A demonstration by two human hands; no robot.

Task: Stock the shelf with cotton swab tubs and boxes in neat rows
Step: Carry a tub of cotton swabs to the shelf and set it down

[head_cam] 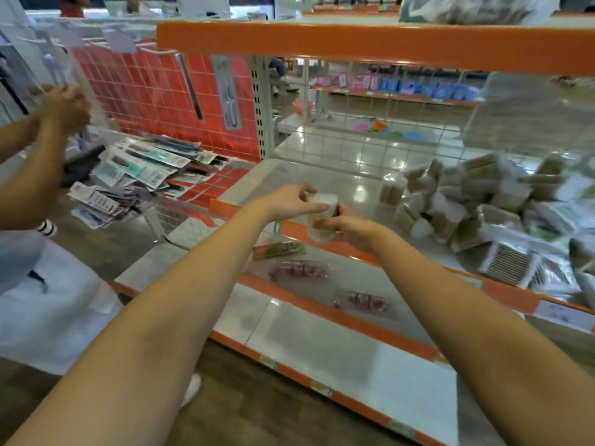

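Both my hands hold one clear round cotton swab tub (319, 217) in the air, just in front of the orange front edge of the middle shelf (289, 175). My left hand (291, 199) grips its top from the left, fingers curled over the lid. My right hand (346, 225) holds its lower right side. A jumbled heap of swab tubs and boxes (467, 204) lies on the same shelf to the right. One tub (391, 189) stands upright at the heap's left edge.
Another person's arms and hands (61, 107) work at the left by a pile of carded packets (141, 175). An orange upper shelf (370, 43) hangs overhead. Below, a lower shelf (354, 349) carries small bags (299, 272). A wire grid backs the middle shelf.
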